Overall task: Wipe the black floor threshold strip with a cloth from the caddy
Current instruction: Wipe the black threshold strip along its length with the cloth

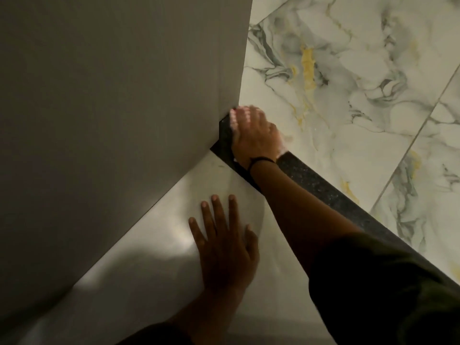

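The right hand (254, 135) presses flat on the black strip (323, 192), cloth (282, 151) barely visible beneath its blurred fingers (242, 115); the left hand (224, 245) lies spread on the floor (149, 257).

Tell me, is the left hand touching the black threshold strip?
Apart. The head view shows the left hand flat on the pale floor, clear floor separating it from the black threshold strip.

At the upper left of the frame a grey wall (119, 100) blocks you: your right hand (254, 135) is at its corner, where the strip (323, 190) ends. Toward lower right the strip is free. Your left hand (224, 240) occupies the plain floor (139, 275).
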